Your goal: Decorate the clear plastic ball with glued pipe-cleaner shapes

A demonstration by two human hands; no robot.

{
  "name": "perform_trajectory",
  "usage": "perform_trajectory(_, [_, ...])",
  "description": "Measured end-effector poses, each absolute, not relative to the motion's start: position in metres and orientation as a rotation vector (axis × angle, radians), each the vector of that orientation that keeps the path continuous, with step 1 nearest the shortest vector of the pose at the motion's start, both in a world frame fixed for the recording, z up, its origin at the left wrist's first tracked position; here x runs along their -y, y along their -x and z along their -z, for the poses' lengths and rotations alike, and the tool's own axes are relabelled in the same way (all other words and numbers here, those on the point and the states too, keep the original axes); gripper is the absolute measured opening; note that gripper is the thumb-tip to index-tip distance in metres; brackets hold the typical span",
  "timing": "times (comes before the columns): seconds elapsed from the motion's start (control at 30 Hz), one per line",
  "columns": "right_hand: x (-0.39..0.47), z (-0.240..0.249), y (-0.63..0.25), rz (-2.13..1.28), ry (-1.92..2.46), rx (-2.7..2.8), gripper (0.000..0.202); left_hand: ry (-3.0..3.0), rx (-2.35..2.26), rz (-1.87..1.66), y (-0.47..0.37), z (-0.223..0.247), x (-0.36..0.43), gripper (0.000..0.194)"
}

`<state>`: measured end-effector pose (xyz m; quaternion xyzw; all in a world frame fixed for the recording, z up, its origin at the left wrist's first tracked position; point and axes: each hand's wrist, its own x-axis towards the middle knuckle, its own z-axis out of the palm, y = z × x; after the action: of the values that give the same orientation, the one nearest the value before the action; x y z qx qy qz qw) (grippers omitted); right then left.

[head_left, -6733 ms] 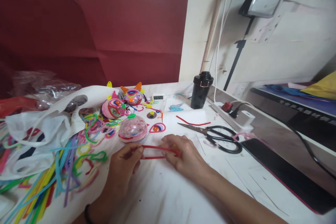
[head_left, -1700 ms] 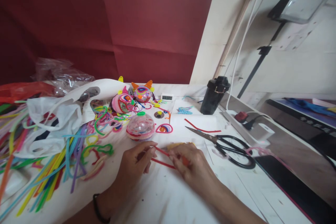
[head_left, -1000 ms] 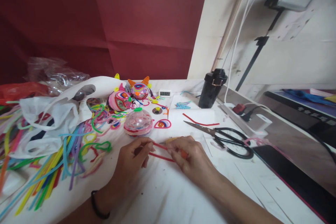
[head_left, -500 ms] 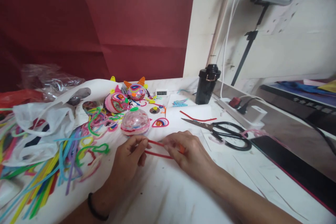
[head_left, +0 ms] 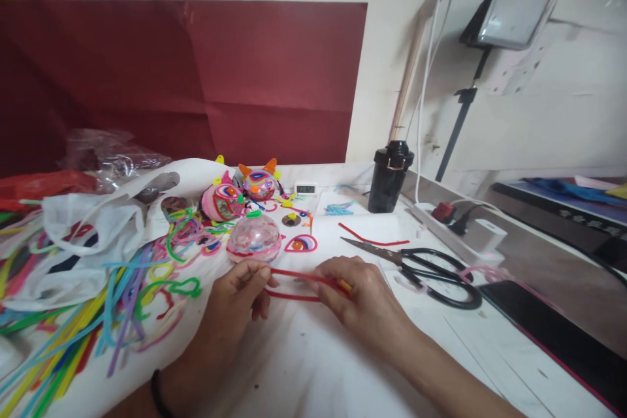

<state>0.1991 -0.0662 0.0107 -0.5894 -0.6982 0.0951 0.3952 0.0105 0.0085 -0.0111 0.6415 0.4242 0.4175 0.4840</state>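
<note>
Left hand [head_left: 235,290] and right hand [head_left: 360,294] pinch the two ends of a red strip [head_left: 294,284] folded into a long narrow loop, low over the white surface [head_left: 304,366]. Fingers of both hands are closed on the strip; something orange-yellow shows at the right fingertips, can't tell what. Loop sits just in front of the clear pink dome [head_left: 253,238]; scissors [head_left: 421,264] lie to the right, loose coloured strips [head_left: 122,287] to the left. Judgement: keep both pinches firm and level, hold the two runs parallel without twisting, elbows in, away from the dome
</note>
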Motion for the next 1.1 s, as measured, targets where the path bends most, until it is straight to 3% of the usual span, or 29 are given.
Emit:
perform_trajectory(0.33, [0.061,-0.007,-0.202,-0.55,1.461,1.559,0.017,-1.512,-1.047,-0.983,-0.011,0.008,-0.007,0.032])
perform_trajectory(1.1, [0.055,0.001,-0.2,-0.637,1.439,1.403,0.02,-1.416,-1.054,-0.961,-0.013,0.016,-0.006,0.036])
